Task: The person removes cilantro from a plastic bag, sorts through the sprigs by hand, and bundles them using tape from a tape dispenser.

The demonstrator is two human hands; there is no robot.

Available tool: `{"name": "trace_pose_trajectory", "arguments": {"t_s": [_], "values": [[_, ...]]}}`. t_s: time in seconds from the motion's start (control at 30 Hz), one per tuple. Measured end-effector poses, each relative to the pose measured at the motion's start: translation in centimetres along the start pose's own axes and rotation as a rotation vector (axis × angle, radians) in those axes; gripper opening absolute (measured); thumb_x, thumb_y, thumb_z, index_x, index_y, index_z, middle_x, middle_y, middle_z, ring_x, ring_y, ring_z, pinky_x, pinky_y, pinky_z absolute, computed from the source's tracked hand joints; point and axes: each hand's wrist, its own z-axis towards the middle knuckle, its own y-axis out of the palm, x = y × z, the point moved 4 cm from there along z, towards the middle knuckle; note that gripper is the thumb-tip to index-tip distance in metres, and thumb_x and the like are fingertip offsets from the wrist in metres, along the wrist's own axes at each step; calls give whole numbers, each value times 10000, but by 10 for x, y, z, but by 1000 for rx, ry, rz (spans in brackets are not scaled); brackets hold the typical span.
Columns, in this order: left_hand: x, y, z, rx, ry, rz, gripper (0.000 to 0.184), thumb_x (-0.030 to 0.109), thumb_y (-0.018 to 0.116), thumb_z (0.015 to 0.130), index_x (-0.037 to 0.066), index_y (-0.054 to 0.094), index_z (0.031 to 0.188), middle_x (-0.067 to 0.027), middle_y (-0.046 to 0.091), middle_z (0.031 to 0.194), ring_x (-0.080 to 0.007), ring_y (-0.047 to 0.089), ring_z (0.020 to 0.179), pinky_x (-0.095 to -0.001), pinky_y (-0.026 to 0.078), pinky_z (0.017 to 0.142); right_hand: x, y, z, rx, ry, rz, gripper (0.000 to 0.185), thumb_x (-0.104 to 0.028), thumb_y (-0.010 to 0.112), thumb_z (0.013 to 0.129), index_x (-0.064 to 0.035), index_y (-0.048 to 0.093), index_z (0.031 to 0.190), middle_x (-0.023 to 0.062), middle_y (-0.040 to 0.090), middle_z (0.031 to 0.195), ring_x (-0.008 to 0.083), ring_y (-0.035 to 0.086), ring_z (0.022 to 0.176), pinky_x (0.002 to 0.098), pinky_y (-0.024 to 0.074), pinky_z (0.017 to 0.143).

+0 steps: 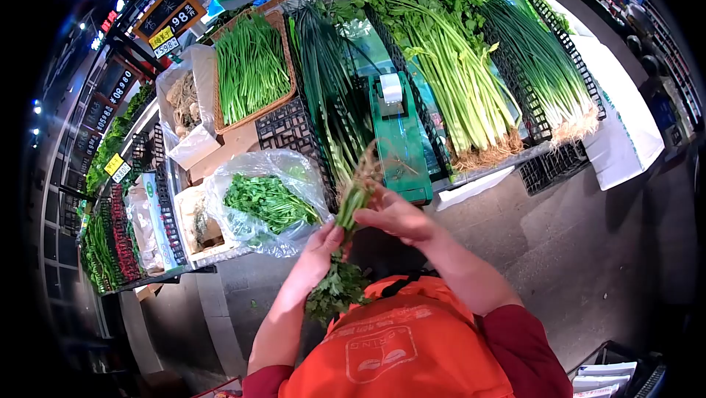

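Note:
My left hand (pixel 321 249) is closed round the stems of a bunch of leafy greens (pixel 340 288), whose leaves hang down in front of the apron and whose roots point up. My right hand (pixel 395 216) is at the root end of the same bunch, its fingers curled around the upper stems. Just left of the bunch, an open clear plastic bag (pixel 309 177) lies with leafy greens (pixel 268 203) in it. Behind the roots stands a green scale (pixel 401 141) with a white paper roll on top.
Celery (pixel 448 67) and scallions (pixel 544 60) lie in black crates on the right. Dark green leeks (pixel 327 82) and a wicker basket (pixel 288 67) of chives are behind the bag. Price signs (pixel 170 14) stand at the back left. A black crate (pixel 610 368) is at the lower right.

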Motion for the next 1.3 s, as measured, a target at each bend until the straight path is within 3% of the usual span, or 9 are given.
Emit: {"name": "trace_pose_trajectory", "arguments": {"t_s": [0.07, 0.13, 0.17, 0.2, 0.5, 0.67, 0.93, 1.13, 1.3], "values": [[3, -18, 1, 44, -4, -134, 306, 250, 403, 942, -1, 474, 1103, -9, 482, 740, -84, 441, 635, -212, 367, 570, -28, -30, -2, 102, 8, -804, 590, -142, 737, 689, -120, 448, 1202, 54, 543, 1078, 149, 514, 996, 281, 418, 871], [4, -31, 4, 114, 9, -236, 290, 246, 401, 943, -7, 480, 1061, -15, 471, 724, -87, 433, 615, -209, 358, 552, -14, -99, -1, 322, -151, -1062, 473, -143, 692, 706, -128, 504, 1140, 58, 561, 1105, 202, 528, 988, 324, 421, 895], [4, -37, 5, 161, 17, -262, 283, 246, 398, 943, -9, 483, 1030, -19, 463, 714, -88, 425, 600, -205, 349, 538, -32, -104, -4, 473, 46, -1254, 396, -107, 671, 708, -125, 542, 1082, 70, 568, 1066, 227, 527, 967, 316, 432, 870], [3, -40, 5, 176, 19, -306, 283, 246, 398, 943, -8, 483, 1035, -20, 463, 716, -86, 425, 598, -204, 349, 535, -40, -107, -5, 486, -63, -1479, 325, -87, 649, 711, -114, 572, 1026, 82, 566, 1026, 258, 516, 940, 321, 440, 847], [-6, -61, -3, 90, 80, -356, 338, 262, 437, 926, -46, 464, 1060, -56, 478, 804, -109, 419, 631, -226, 361, 515, -21, -98, 40, 60, -125, -1635, 277, -92, 636, 681, -104, 588, 953, 88, 529, 956, 268, 507, 960, 372, 339, 958], [0, -67, -10, 142, 107, -342, 337, 264, 436, 926, -48, 466, 1047, -49, 456, 736, -110, 415, 615, -224, 356, 517, -7, -67, 53, -148, 19, -1687, 443, -201, 678, 629, -104, 551, 1042, 82, 485, 1065, 268, 412, 1083, 376, 361, 928], [2, -67, -13, 61, 119, -362, 331, 266, 414, 937, -8, 472, 1112, -19, 486, 761, -90, 438, 613, -201, 354, 557, 36, -42, 48, -72, -244, -2106, 275, -161, 657, 626, -94, 591, 884, 59, 499, 1057, 240, 421, 1085, 455, 371, 843], [3, -72, -11, 37, 99, -362, 342, 286, 420, 935, -7, 478, 1100, -20, 484, 744, -89, 438, 612, -197, 351, 560, -1, -22, 7, 251, -713, -1712, 135, -69, 658, 678, -85, 636, 810, 65, 570, 866, 251, 523, 849, 377, 436, 744], [15, -54, 0, 37, 70, -305, 347, 300, 425, 928, -28, 477, 1031, -42, 449, 681, -116, 427, 573, -222, 353, 533, -9, -34, -45, 622, -702, -1402, 159, 7, 671, 684, -39, 640, 834, 87, 595, 859, 235, 552, 829, 303, 446, 731]]}}
